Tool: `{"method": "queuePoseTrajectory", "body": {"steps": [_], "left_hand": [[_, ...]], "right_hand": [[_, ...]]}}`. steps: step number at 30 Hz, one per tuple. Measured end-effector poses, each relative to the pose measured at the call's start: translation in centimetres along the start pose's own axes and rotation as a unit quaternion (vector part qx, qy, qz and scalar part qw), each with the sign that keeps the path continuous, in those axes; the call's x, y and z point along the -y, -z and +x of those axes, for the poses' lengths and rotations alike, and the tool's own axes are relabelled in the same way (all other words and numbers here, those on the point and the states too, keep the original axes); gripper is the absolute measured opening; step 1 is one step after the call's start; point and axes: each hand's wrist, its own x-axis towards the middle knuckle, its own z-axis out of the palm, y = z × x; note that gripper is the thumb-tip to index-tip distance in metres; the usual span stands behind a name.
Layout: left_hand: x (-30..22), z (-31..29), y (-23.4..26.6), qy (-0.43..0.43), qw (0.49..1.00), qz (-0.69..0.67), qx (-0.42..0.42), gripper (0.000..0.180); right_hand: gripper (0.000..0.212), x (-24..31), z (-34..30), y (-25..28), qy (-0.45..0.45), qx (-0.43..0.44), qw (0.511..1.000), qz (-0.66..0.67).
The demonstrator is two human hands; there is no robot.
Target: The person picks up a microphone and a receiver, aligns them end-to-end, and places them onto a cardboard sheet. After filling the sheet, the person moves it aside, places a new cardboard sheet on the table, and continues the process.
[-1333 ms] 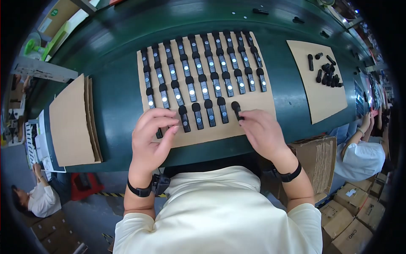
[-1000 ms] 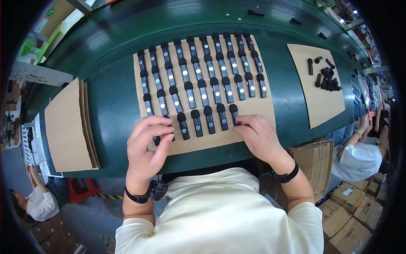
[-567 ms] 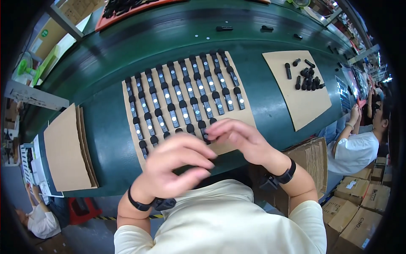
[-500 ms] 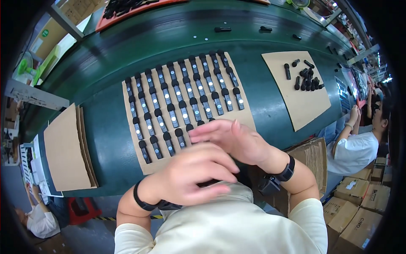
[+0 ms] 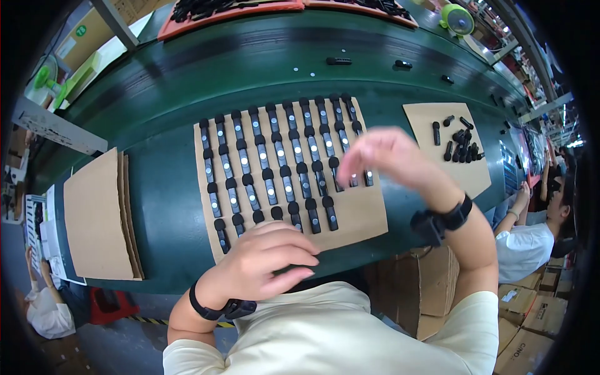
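Note:
Small black microphones (image 5: pixel 286 180) with round foam heads lie in rows on a cardboard sheet (image 5: pixel 362 215), many bearing a pale dot. Near the sheet's front edge is my left hand (image 5: pixel 265 259), its fingers loosely bent and the thumb apart, with nothing visible in it. It covers part of the front row. Above the right end of the rows hangs my right hand (image 5: pixel 387 156), fingers bent downward and smeared by motion. Whether it holds or touches a microphone, I cannot make out.
A second cardboard sheet (image 5: pixel 431 119) at right carries a loose heap of microphones (image 5: pixel 462 147). Stacked cardboard (image 5: pixel 94 219) lies at left. Across the green table (image 5: pixel 162 206) stand orange trays (image 5: pixel 234 11) of black parts. Co-workers sit on both sides; cartons (image 5: pixel 544 315) stand lower right.
My right hand has moved right and away from me, from beside the left hand to over the right end of the rows. The left hand stays near the front edge. The view has shifted.

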Motion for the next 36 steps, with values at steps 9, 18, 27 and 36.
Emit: {"method": "queuePoseTrajectory", "body": {"steps": [9,18,27,36], "left_hand": [[0.7,-4.4,2.2,0.125,0.979,0.067,-0.144,0.009],[0.4,-5.3,2.3,0.166,0.963,0.081,-0.196,0.006],[0.8,-3.1,1.1,0.126,0.963,0.091,-0.219,0.02],[0.6,-1.6,-1.6,0.165,0.968,0.084,-0.169,0.035]], "right_hand": [[0.025,-3.7,11.1,16.3,0.033,-0.311,0.807,-0.502],[0.027,-4.8,15.8,18.9,-0.023,-0.276,0.787,-0.552],[0.02,-0.5,3.7,2.6,0.1,-0.206,0.941,-0.25],[0.025,-4.1,-3.4,-10.5,0.205,-0.166,0.929,-0.258]]}}
